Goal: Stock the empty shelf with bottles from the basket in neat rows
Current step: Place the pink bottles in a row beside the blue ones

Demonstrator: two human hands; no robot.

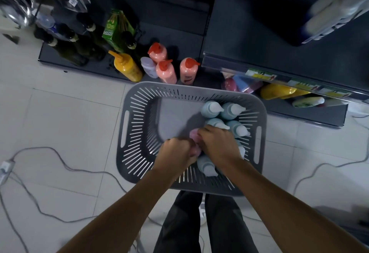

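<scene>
left hand (pixel 176 151), right hand (pixel 218 143) grip pink bottles (pixel 193 133); green carton (pixel 117 30) (writing illegible)

White tiled floor (pixel 60 113); loose grey cables (pixel 36 148)

Single view: wide-angle camera on my head, aimed almost straight down, edges bowed. Basket (pixel 139 101) sits centre frame, near. My legs (pixel 179 224) show at 6 o'clock, directly under the lens. Low shelf (pixel 171 31) lies at 12 o'clock, farther off. Floor tiles (pixel 60 117) fill 9 and 3 o'clock.
</scene>
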